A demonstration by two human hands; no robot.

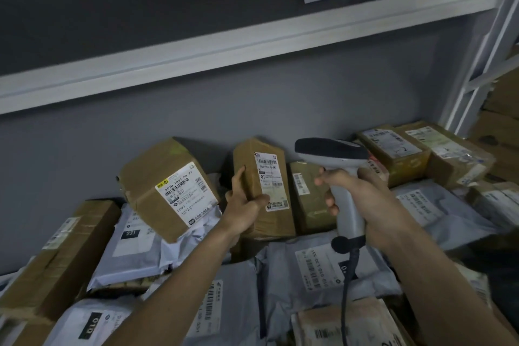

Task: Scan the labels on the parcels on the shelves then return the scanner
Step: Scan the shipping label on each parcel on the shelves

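My left hand [244,202] grips a small brown cardboard parcel [258,160] by its lower left edge, holding it upright with its white barcode label [271,181] facing me. My right hand [362,199] grips the handle of a grey barcode scanner [332,153] with a dark head, just right of that parcel. The scanner's head points left, and its black cable [346,289] hangs down from the handle. A bigger brown box [168,185] with a white label leans tilted to the left of the held parcel.
The shelf is piled with brown boxes [311,196] and grey mailer bags [320,270], all labelled. A long carton [56,258] lies at the left. More boxes [421,149] are stacked back right by the white shelf upright [483,70]. A white shelf beam [224,48] runs overhead.
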